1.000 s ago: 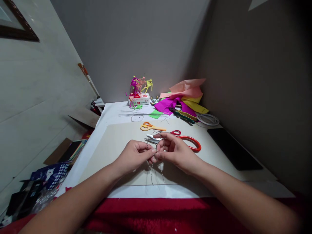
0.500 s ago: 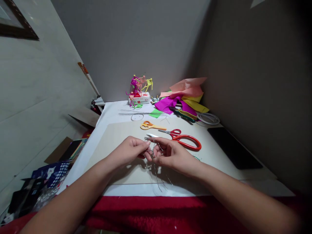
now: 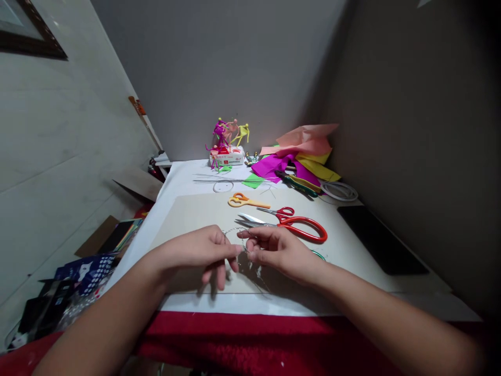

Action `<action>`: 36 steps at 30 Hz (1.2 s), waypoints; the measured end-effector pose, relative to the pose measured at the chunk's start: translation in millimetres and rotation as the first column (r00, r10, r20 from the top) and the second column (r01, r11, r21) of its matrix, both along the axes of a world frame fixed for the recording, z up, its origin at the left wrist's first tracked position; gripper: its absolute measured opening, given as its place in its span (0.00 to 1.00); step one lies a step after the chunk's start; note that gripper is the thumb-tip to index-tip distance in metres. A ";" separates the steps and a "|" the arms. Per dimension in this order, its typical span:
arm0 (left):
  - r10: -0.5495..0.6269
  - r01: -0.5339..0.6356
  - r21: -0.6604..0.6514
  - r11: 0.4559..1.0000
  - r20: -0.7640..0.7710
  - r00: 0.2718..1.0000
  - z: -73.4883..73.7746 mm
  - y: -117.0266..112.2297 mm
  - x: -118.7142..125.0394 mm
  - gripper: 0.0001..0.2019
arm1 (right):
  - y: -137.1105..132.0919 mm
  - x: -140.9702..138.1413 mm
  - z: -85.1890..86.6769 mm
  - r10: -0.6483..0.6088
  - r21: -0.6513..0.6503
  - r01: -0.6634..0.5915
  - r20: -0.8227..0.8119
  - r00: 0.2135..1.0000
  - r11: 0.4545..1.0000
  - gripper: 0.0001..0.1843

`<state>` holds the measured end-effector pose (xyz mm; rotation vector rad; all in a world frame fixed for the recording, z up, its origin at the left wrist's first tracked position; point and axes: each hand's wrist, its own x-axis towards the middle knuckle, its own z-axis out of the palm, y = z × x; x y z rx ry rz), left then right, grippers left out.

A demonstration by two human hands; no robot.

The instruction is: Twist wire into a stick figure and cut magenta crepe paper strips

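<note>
Left hand (image 3: pixel 206 248): lower fingers uncurled since earlier head frame. Twisted wire (image 3: pixel 242 241) above beige board (image 3: pixel 188 211), between hands; left thumb, forefinger appear to pinch it; right hand (image 3: pixel 282 253) fingers grip opposite side. Probably light, springy; best held at twists.

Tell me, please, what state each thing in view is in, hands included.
Twisted wire: bent, held up between both hands
Left hand: thumb pinching the wire, lower fingers loose
Right hand: pinching the wire
Large red-handled scissors: blades slightly open
Small red-handled scissors: apparently shut
Orange-and-yellow scissors: shut
White coil: wound up
Coloured sheets: piled, creased
Black slab: lying flat
</note>
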<state>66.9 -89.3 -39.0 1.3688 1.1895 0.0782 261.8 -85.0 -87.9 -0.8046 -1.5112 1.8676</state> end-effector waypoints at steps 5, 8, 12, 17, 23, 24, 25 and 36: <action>-0.047 0.059 -0.070 0.996 0.163 0.986 0.6 4.2 -5.9 0.24 | -0.2 1.7 -0.7 0.022 0.026 -0.021 -0.029 0.999 0.999 0.20; -0.049 0.066 -0.082 0.994 0.194 0.980 1.7 4.9 -5.5 0.23 | -0.3 1.3 -2.2 0.027 -0.012 -0.027 -0.053 0.998 1.000 0.22; -0.059 0.084 -0.106 0.991 0.220 0.974 4.2 5.2 -2.6 0.22 | -1.1 -0.7 -2.6 0.037 -0.080 -0.044 -0.092 0.995 0.996 0.24; 0.006 0.020 -0.120 0.993 0.217 0.976 3.0 6.4 -0.6 0.20 | -3.3 -2.5 -2.3 0.011 -0.142 -0.026 -0.110 0.994 0.990 0.25; -0.014 0.039 -0.112 0.993 0.218 0.976 2.6 7.1 -2.6 0.19 | -5.0 -6.5 -3.3 -0.001 -0.135 -0.012 -0.097 0.995 0.991 0.27; -0.006 0.029 -0.105 0.994 0.215 0.977 3.0 7.2 -3.2 0.19 | -2.9 -4.4 -1.5 -0.013 -0.088 0.008 -0.064 0.998 0.996 0.27; 0.005 0.015 -0.094 0.995 0.209 0.978 3.4 7.5 -4.0 0.19 | 0.4 -0.5 1.2 -0.046 -0.005 0.046 -0.010 0.999 0.999 0.24; 0.238 -0.260 0.123 0.958 0.168 0.957 3.8 17.4 -10.8 0.24 | 43.4 77.1 10.6 -0.453 0.570 -0.303 0.807 0.379 0.764 0.18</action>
